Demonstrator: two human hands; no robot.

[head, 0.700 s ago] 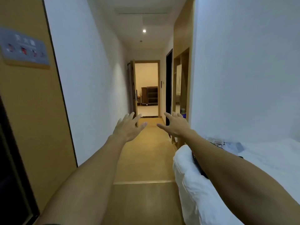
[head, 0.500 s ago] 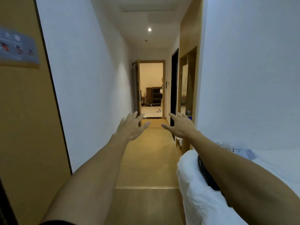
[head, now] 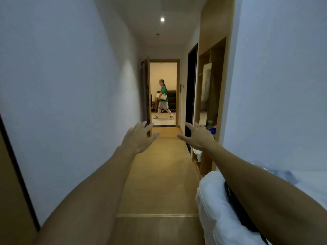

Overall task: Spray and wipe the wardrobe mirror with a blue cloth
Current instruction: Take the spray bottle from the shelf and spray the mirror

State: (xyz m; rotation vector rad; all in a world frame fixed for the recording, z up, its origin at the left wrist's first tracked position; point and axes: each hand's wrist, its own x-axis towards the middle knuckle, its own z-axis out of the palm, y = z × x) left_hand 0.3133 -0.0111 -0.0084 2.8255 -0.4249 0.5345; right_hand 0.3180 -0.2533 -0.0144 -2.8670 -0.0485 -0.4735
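Observation:
Both my arms stretch forward down a narrow corridor. My left hand (head: 139, 137) is open with fingers spread, holding nothing. My right hand (head: 199, 137) is open too, palm down, also holding nothing. On the right, past my right hand, a wooden wardrobe niche (head: 215, 55) holds a tall narrow mirror (head: 206, 89). At the foot of the niche something blue (head: 212, 130) shows, partly hidden by my right hand. I see no spray bottle.
White walls close the corridor on both sides. A bed with white bedding (head: 217, 214) lies at the lower right with a black item (head: 237, 211) under my forearm. A dark doorway (head: 192, 82) precedes the niche. A person (head: 163, 99) walks past the open far doorway.
The view has moved forward along the corridor and turned slightly right. A person has walked into sight in the far doorway. Both hands stay open and stretched out.

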